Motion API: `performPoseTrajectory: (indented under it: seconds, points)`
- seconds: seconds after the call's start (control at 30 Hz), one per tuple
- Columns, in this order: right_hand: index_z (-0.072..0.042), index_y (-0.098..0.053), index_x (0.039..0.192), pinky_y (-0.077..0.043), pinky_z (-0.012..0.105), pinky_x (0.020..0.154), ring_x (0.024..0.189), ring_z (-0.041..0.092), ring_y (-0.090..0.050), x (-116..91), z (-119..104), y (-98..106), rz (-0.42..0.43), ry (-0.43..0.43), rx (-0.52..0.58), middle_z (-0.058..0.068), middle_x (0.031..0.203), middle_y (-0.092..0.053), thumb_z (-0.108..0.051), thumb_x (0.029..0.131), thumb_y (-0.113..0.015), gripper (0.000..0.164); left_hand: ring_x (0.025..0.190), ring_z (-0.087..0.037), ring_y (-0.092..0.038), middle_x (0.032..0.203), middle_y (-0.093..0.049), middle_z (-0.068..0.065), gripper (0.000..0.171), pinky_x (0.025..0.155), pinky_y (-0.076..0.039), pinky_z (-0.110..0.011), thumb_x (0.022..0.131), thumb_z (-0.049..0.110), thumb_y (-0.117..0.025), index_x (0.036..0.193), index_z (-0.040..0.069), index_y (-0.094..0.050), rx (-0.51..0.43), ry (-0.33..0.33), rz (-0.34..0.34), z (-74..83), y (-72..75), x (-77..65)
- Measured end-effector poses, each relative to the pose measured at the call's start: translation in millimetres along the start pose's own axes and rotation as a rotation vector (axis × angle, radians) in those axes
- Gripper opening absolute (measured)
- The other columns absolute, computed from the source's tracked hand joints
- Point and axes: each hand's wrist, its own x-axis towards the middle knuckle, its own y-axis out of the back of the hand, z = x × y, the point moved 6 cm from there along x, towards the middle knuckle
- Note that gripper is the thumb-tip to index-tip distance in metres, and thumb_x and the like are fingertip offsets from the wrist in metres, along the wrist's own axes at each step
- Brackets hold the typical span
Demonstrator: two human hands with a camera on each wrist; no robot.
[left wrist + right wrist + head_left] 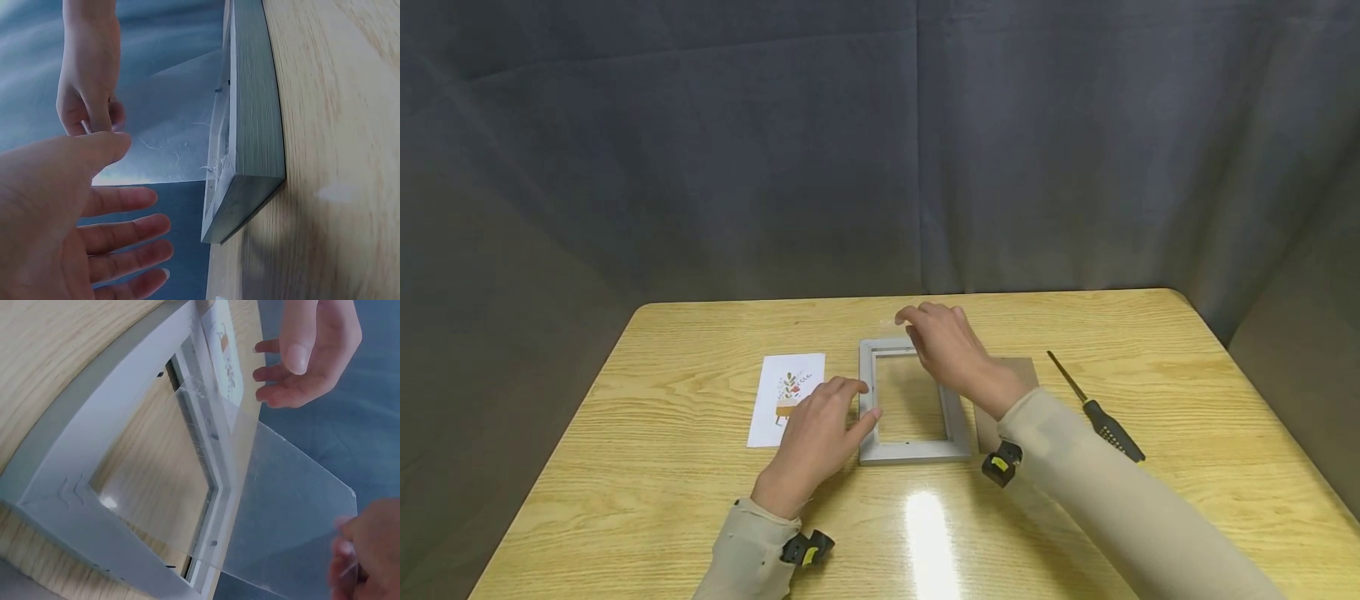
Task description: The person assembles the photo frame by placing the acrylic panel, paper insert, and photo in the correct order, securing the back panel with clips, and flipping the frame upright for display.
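Observation:
A grey picture frame (917,452) lies on the table, its rebated inner edge facing up. My right hand (951,354) is over the frame's far side and pinches one edge of a clear, scratched sheet (287,519). The sheet slants down into the frame opening, its lower edge by the near end; it hardly shows in the head view. My left hand (820,429) hovers at the frame's left side, fingers spread and holding nothing. In the right wrist view it stays apart from the sheet.
A white card with a plant picture (762,421) lies left of the frame, partly behind my left hand. To the right, a brown backing board (1018,369) is partly covered by my right arm. Beyond it lies a screwdriver with a black handle (1112,429).

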Motion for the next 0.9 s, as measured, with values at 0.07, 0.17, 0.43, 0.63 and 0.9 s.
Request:
performPoseTrajectory:
  seconds: [0.07, 0.17, 0.43, 0.63, 0.9]
  points:
    - [-0.013, -0.065, 0.116, -0.036, 0.035, 0.070, 0.085, 0.020, -0.058, 0.1, 0.4, -1.4, -0.015, 0.005, -0.013, 0.002, 0.096, -0.065, -0.010, 0.093, -0.054, 0.026, 0.098, -0.022, -0.061, 0.114, -0.064, -0.006, 0.038, 0.075, -0.051, -0.038, 0.088, 0.040, -0.060, 0.110, 0.010, -0.067, -0.001, 0.002, -0.003, 0.1, -0.6, 0.2]
    - [-0.014, -0.064, 0.119, -0.034, 0.035, 0.071, 0.087, 0.020, -0.057, -0.4, 0.2, -5.1, -0.053, 0.015, -0.036, 0.002, 0.098, -0.063, -0.011, 0.091, -0.057, 0.029, 0.099, -0.022, -0.061, 0.115, -0.064, -0.006, 0.039, 0.076, -0.051, -0.038, 0.088, 0.042, -0.059, 0.111, 0.010, -0.066, 0.002, 0.005, -0.010, -0.2, -1.7, 0.3]
    - [-0.014, -0.060, 0.127, -0.035, 0.037, 0.076, 0.090, 0.021, -0.053, -2.9, 1.2, -15.2, -0.118, 0.022, -0.067, 0.003, 0.101, -0.060, -0.015, 0.088, -0.063, 0.040, 0.100, -0.022, -0.061, 0.115, -0.064, -0.006, 0.042, 0.077, -0.051, -0.038, 0.089, 0.044, -0.057, 0.111, 0.010, -0.066, 0.011, -0.006, -0.014, 0.1, -3.1, 0.0]
    - [-0.010, -0.057, 0.130, -0.039, 0.036, 0.078, 0.092, 0.022, -0.052, -3.9, 2.4, -19.1, -0.134, 0.036, -0.037, 0.006, 0.104, -0.060, -0.012, 0.087, -0.064, 0.044, 0.099, -0.022, -0.061, 0.115, -0.064, -0.006, 0.041, 0.077, -0.051, -0.038, 0.089, 0.044, -0.057, 0.111, 0.010, -0.066, 0.004, -0.004, -0.014, 1.2, -4.0, -0.2]
    - [-0.007, -0.055, 0.132, -0.044, 0.040, 0.087, 0.098, 0.025, -0.055, -3.3, 5.2, -28.4, -0.158, 0.048, -0.028, 0.011, 0.110, -0.061, -0.011, 0.084, -0.067, 0.050, 0.097, -0.021, -0.061, 0.113, -0.064, -0.006, 0.040, 0.075, -0.051, -0.037, 0.089, 0.043, -0.057, 0.110, 0.011, -0.066, 0.004, -0.012, -0.011, 3.9, -4.9, 0.2]
